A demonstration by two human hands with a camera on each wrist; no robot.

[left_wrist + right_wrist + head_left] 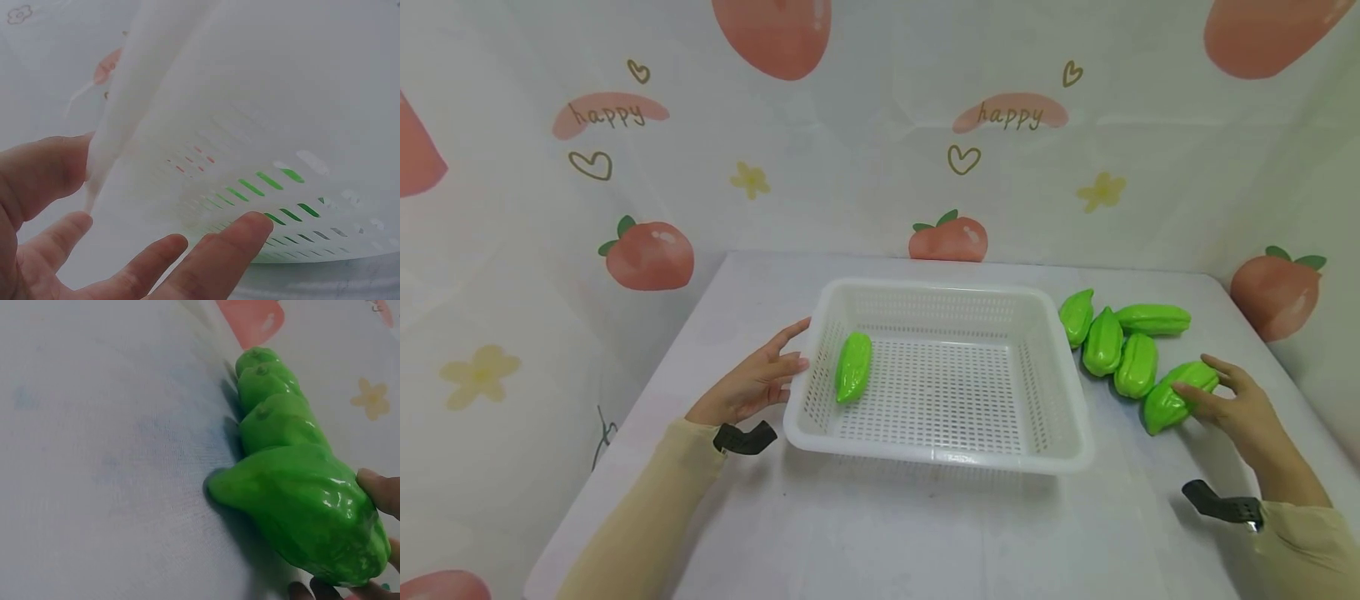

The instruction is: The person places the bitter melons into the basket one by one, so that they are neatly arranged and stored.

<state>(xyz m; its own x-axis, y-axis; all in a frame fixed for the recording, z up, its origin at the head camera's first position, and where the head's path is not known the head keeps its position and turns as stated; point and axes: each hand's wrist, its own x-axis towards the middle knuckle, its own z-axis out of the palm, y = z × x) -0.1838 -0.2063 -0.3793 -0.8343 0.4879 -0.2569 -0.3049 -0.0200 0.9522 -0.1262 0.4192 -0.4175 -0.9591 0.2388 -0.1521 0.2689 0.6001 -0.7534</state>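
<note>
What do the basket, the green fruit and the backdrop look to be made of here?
Basket: probably molded plastic, white with a soft sheen; the slotted walls are thin and evenly shaped.
Green fruit: glossy, perhaps plastic or coated foam; uniform color and sharp highlights hint at imitations, but the core can't be told.
Backdrop: likely fabric, mostly matte, judging by faint creases across the print.

Left wrist cam cuts off the left hand (748, 385), basket (936, 457) wall's blurry, and the green fruit (853, 367) inside only peeks through slots. Right wrist cam crops most of the right hand (1236, 408). Head cam's bottom edge chops both sleeves (647, 500).
</note>
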